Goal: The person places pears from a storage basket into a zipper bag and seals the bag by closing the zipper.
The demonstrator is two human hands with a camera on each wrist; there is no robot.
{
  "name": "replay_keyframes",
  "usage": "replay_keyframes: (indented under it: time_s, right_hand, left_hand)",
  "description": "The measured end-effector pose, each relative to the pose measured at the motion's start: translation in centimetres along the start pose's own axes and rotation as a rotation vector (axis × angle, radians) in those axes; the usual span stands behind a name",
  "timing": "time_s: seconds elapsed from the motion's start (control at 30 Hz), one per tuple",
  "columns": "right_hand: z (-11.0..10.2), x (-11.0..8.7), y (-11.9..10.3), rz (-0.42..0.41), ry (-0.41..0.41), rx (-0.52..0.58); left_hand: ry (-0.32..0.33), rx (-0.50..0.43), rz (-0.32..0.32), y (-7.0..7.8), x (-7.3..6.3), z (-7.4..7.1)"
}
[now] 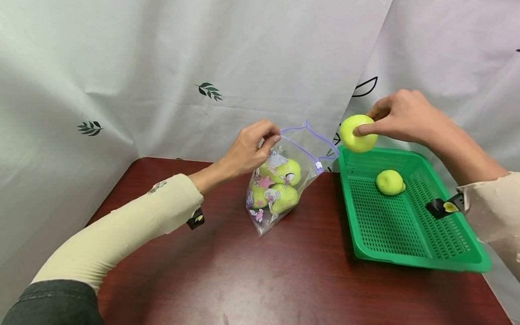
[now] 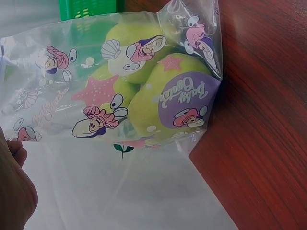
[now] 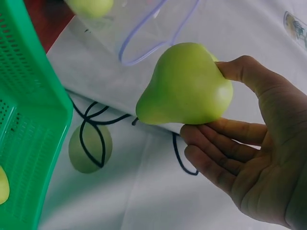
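Observation:
My left hand (image 1: 253, 144) pinches the rim of a clear zip bag (image 1: 306, 145) printed with pink and purple cartoon figures. Several yellow-green fruits (image 2: 158, 91) lie in the lower part of the bag, and its purple-edged mouth gapes toward the right. My right hand (image 1: 408, 115) grips a green pear (image 3: 184, 86) between thumb and fingers, up in the air just right of the bag's mouth. Below that hand stands a green plastic basket (image 1: 420, 264) with one yellow-green fruit (image 1: 390, 182) inside.
The dark red-brown table (image 1: 251, 283) carries the bag and the basket. Behind it hangs a pale curtain (image 1: 249, 56) with leaf prints, close to the table's back edge. A small white zip slider (image 1: 318, 165) sits on the bag's right rim.

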State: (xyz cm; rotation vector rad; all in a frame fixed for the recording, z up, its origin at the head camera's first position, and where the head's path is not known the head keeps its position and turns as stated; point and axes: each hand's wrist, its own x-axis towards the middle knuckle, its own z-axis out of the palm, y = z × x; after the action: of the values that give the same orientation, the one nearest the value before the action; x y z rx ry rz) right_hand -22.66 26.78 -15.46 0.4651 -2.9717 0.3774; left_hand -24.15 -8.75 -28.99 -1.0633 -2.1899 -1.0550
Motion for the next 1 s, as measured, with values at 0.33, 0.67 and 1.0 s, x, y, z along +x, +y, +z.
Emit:
replay_keyframes:
  time_s: [0.33, 0.67, 1.0]
  right_hand:
    - [0.1, 0.8, -2.2, -0.015, 0.003, 0.048]
    - [1.0, 1.4, -3.6, -0.026, -0.012, 0.097]
    - [2.4, 2.1, -5.0, 0.023, -0.044, 0.103]
  left_hand:
    - [-0.003, -0.006, -0.003, 0.1, 0.0, -0.1]
    - [0.001, 0.000, 0.004, 0.1, 0.0, 0.0]
    - [-0.006, 0.007, 0.002, 0.1, 0.0, -0.1]
